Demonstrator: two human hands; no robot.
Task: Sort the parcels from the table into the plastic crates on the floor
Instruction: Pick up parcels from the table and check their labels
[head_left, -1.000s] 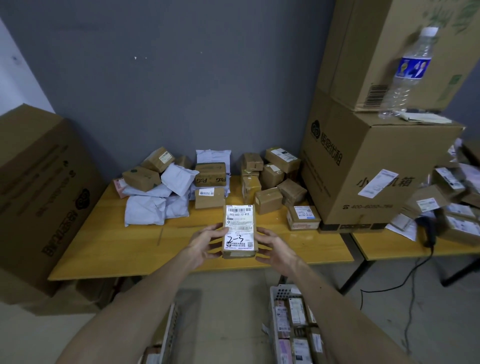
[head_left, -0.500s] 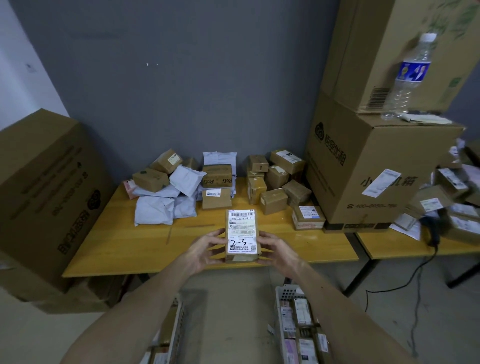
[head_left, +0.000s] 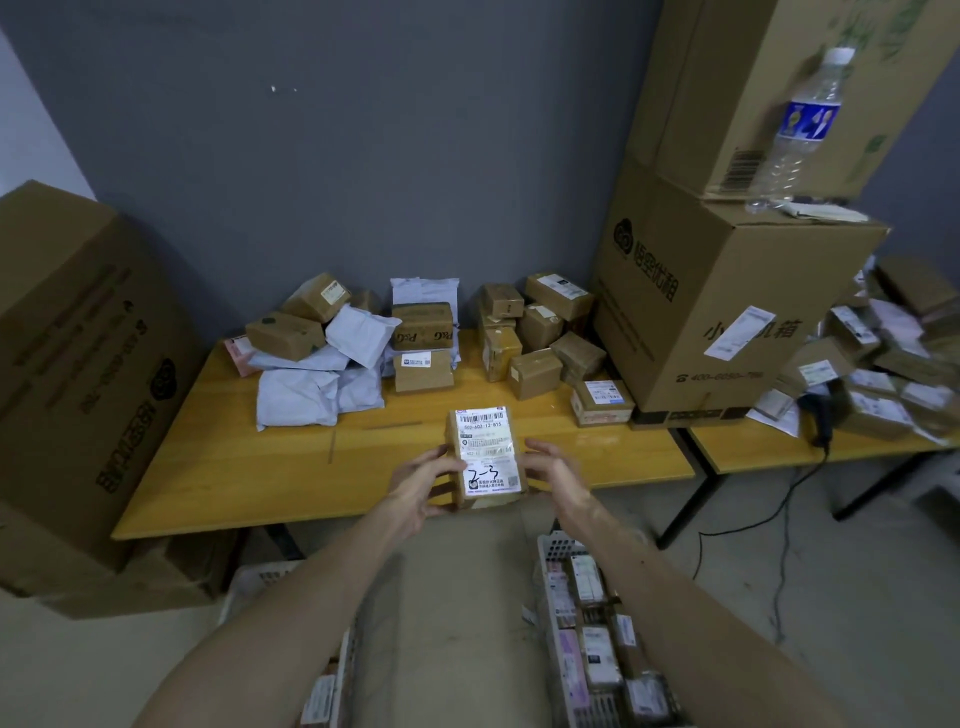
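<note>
Parcel (head_left: 484, 457) drawn back to the table's (head_left: 234, 467) front edge, label up; likely read and ready to drop.
Below the table's front waited a part-filled crate (head_left: 546, 564); at that edge the left hand (head_left: 421, 480) gripped the parcel's left side, while the right hand (head_left: 558, 470) had loosened, fingers half spread beside it, contact unclear; unsorted parcels (head_left: 415, 338) remained at the table's back.

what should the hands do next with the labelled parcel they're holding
Probably lower the parcel into the left crate or the right crate on the floor. The left hand and right hand hold it label-up over the table's front edge, just above them. Which one its handwritten mark means, I cannot tell.
</note>
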